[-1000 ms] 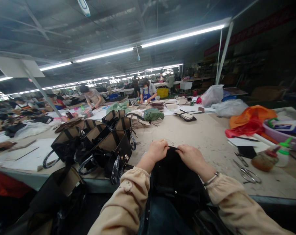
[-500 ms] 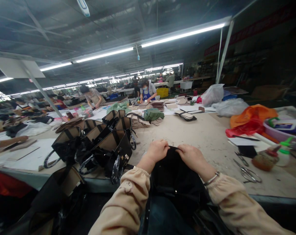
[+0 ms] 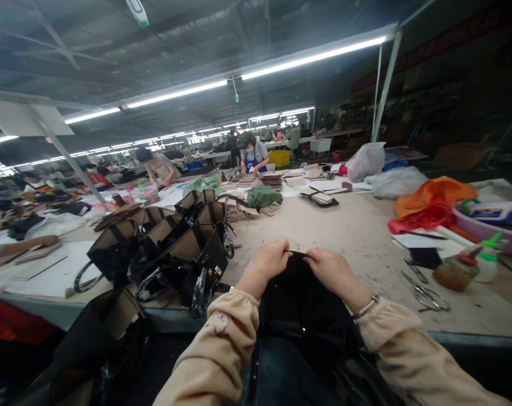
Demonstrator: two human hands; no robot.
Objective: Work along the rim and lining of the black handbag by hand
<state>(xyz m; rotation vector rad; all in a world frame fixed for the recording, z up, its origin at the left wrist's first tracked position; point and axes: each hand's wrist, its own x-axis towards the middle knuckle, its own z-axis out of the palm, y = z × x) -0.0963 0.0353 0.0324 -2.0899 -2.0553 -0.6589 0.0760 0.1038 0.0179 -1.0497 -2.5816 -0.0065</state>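
Note:
A black handbag (image 3: pixel 307 304) rests at my lap against the table edge, its dark inside facing me. My left hand (image 3: pixel 270 259) pinches the bag's top edge on the left. A short way to the right, my right hand (image 3: pixel 327 268) grips the same edge between thumb and fingers. The edge runs taut across the small gap between the two hands. Lower parts of the bag are too dark to make out. Left of my hands, several black handbags (image 3: pixel 192 248) with tan insides stand on the table (image 3: pixel 361 237), their handles wrapped in clear plastic.
Scissors (image 3: pixel 429 296), a brown-stained pot (image 3: pixel 454 273) and a green-capped bottle (image 3: pixel 488 259) lie to the right, near a purple basin (image 3: pixel 510 239). Another black bag (image 3: pixel 91 332) stands below the table edge at left. A co-worker's hand (image 3: pixel 48 241) reaches in from the left.
The view has shifted very slightly. Both hands keep their hold on the bag's edge, with hardly any movement.

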